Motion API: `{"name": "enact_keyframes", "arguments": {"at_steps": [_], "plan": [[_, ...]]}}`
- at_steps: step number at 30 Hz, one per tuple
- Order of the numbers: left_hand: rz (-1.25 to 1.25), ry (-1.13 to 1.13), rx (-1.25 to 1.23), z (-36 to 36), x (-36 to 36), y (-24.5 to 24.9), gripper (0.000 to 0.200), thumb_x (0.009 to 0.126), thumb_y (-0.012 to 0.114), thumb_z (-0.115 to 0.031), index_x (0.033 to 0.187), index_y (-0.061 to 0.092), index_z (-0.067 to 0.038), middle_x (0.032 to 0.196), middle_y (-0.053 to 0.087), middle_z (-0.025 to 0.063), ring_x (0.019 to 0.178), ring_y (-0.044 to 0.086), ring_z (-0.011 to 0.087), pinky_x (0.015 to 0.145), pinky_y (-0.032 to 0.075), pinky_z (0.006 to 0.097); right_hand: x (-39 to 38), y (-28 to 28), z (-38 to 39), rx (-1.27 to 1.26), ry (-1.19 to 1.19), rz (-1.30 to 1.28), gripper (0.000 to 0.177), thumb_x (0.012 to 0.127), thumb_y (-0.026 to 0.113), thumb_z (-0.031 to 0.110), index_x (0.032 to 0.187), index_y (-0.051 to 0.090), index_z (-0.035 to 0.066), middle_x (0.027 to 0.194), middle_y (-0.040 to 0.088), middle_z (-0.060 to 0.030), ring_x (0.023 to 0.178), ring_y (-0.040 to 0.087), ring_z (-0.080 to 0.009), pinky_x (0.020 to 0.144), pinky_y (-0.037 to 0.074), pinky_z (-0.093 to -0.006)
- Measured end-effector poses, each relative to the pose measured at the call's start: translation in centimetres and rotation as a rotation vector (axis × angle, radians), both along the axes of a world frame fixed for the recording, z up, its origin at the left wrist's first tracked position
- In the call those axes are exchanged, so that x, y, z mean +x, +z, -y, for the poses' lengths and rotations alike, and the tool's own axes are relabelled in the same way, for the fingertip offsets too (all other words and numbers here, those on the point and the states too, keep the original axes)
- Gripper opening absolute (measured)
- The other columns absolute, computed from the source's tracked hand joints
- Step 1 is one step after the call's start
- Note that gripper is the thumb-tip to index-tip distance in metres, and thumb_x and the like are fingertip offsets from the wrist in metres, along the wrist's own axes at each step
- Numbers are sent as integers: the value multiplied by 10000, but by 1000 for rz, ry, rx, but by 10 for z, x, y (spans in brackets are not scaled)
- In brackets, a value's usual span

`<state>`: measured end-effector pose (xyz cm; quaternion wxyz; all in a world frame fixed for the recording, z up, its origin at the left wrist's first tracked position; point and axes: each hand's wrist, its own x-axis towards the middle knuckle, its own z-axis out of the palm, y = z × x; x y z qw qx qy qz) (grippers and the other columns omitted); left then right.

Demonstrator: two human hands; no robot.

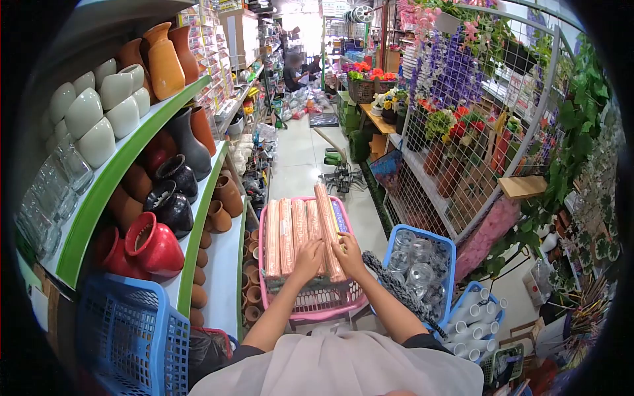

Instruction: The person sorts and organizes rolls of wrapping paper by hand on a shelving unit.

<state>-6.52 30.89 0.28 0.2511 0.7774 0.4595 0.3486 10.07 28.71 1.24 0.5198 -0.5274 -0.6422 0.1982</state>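
A pink basket (294, 307) stands in front of me, with several long copper-coloured wrapped packs (285, 231) lying side by side across its top. My right hand (349, 255) grips the lower part of one pack (326, 221), which lies slightly tilted at the right of the row. Just left of it, my left hand (309, 259) rests on the lower ends of the packs with its fingers bent; whether it grips one is unclear. A purple and yellow wrapper (340, 216) shows along the basket's right side.
Shelves of vases (155, 244) line the left, above a blue basket (125, 330). Blue baskets of glass jars (420, 251) and white vases (472, 317) stand right, near a wire rack (422, 191). A seated person (294, 74) is far down the aisle.
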Motion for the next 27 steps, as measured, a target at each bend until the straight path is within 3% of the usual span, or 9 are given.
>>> {"name": "enact_keyframes", "arguments": {"at_steps": [1,3,9,11,13,15,18,20,27], "plan": [[0,-3,2,4,6,6,445,960,451,-330,1274,518,-23,1314,496,158,1205,475,302,1003,376,401,2,5,5,2,-3,0,259,844,635,209,849,543,-33,1177,539,-205,1058,537,-297,875,429,-354],[504,33,-825,15,20,18,534,967,470,-360,1339,425,20,1260,519,153,1093,551,220,928,435,326,7,14,17,3,20,-5,254,855,628,210,866,541,-28,1180,538,-188,1076,528,-293,878,428,-353],[1016,-177,-811,40,42,17,629,958,498,-383,1387,315,39,1235,522,128,1087,546,187,889,456,300,43,50,74,66,119,83,266,878,611,195,1033,583,-19,1174,543,-161,1050,552,-285,861,454,-365],[1089,-199,-789,57,52,35,549,968,466,-376,1333,395,28,1170,565,140,1026,579,204,859,479,316,67,55,101,-25,106,-62,288,877,607,187,1094,585,-1,1160,552,-150,992,589,-282,833,473,-372],[1093,-317,-924,68,50,41,483,977,380,-378,1261,450,7,1066,596,114,910,619,216,792,523,334,100,56,132,-271,-89,-83,264,873,609,210,1017,612,-12,1044,598,-149,928,617,-268,790,489,-351],[1084,-298,-942,81,55,44,533,960,337,-424,1268,456,-6,1031,595,114,856,614,223,784,522,360,138,44,164,-353,-258,218,294,849,628,271,942,646,-8,930,631,-166,900,634,-288,754,502,-362],[1236,-317,-928,102,66,48,619,916,334,-522,1301,432,-48,908,536,81,676,513,176,656,479,308,178,18,215,-558,-387,417,367,807,668,355,888,657,-3,968,641,-170,899,622,-336,764,489,-421],[1348,-380,-1020,122,70,58,626,923,328,-526,1316,433,-50,881,554,84,671,527,180,631,483,303,195,-8,236,-875,-448,712,450,753,707,427,917,645,13,988,641,-175,932,622,-336,775,497,-443],[1374,-518,-1057,158,83,42,610,919,341,-628,1127,491,-75,808,536,74,648,520,171,565,455,280,195,-44,261,-753,-562,733,528,688,782,388,1031,576,44,1009,619,-142,976,592,-333,803,475,-458]]}}
